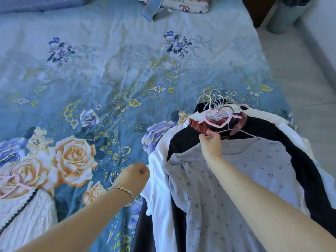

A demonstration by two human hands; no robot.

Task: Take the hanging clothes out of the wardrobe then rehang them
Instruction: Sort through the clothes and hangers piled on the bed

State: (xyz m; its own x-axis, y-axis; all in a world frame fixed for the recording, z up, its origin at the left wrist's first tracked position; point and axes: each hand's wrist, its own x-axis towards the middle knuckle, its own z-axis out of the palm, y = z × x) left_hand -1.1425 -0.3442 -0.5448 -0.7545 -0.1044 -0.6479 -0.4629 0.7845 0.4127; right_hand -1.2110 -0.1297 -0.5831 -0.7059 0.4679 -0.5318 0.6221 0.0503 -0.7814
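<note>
— Floral blue bedspread (112, 73) fills most of my view; what's lying on it?

— I see a pile of hanging clothes (227, 179) at the bed's right edge, hangers still in them. On top is a pale grey dotted top (227, 188), over a dark garment (181, 140) and a white one (160, 179). Metal hooks (219, 99) bunch at the far end, beside a pink heart-shaped hanger (218, 118).

— Your hands?

— My right hand (211, 145) has its fingers (209, 134) pinching the wire hanger (236, 132) at the grey top's collar. My left hand (134, 177) is curled into a loose fist beside the pile, holding nothing I can see; a bracelet (121, 190) circles the wrist.

— Anything else around?

— A white ribbed garment (23, 215) on a pink hanger (11, 180) lies at lower left. A printed bag (183, 4) sits at the far end. Pale floor (309, 73) runs along the right.
</note>
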